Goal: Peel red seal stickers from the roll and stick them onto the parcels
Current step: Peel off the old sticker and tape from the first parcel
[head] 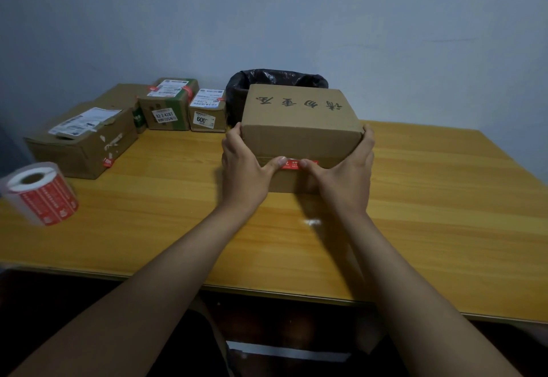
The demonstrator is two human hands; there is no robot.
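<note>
A brown cardboard parcel (299,116) with black handwritten characters on its lid stands in the middle of the wooden table (444,213). A red seal sticker (293,164) lies across the seam on its near side. My left hand (246,166) holds the parcel's left side, its thumb pressing the sticker's left end. My right hand (344,169) holds the right side, thumb pressing the sticker's right end. The roll of red stickers (41,193) stands at the table's left edge, apart from both hands.
Three labelled parcels sit at the back left: a long flat one (86,139), a green-taped one (167,104) and a small one (207,111), each with red stickers. A bin lined with a black bag (275,79) stands behind the held parcel. A wall rises behind.
</note>
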